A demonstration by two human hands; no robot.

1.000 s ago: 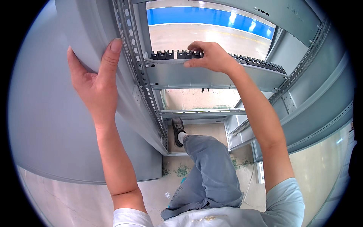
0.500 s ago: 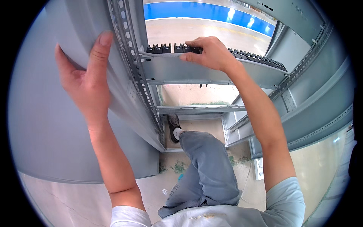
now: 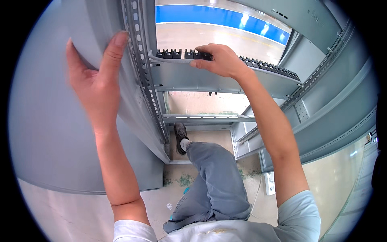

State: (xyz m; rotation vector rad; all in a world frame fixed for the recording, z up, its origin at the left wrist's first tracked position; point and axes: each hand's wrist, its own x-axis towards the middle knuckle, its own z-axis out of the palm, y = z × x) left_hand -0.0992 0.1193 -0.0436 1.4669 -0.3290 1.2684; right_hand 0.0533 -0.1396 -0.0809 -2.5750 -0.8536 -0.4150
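My right hand [image 3: 225,61] is closed over a black terminal block [image 3: 204,55] in a row along the top of a grey metal crossplate [image 3: 189,76]. Its thumb lies in front and its fingers reach over the top. More black blocks [image 3: 268,67] run on to the right, and others sit to the left past a small gap. A grey cable [image 3: 173,61] follows the plate's upper edge below them. At the left, my left hand [image 3: 94,86] is spread by a grey cabinet panel [image 3: 44,121], thumb and forefinger wide apart; its other fingers are hidden.
A slotted upright [image 3: 139,48] stands between my hands, with another perforated rail [image 3: 310,86] at the right. Lower down, a crossbar [image 3: 205,118] spans the frame. My shoe [image 3: 180,137] is inside the cabinet base. A white object [image 3: 269,183] is on the floor at right.
The view has shifted slightly. My right hand stays at the terminal blocks, a little lower in the picture. My left hand has moved slightly, its thumb now nearer the slotted upright.
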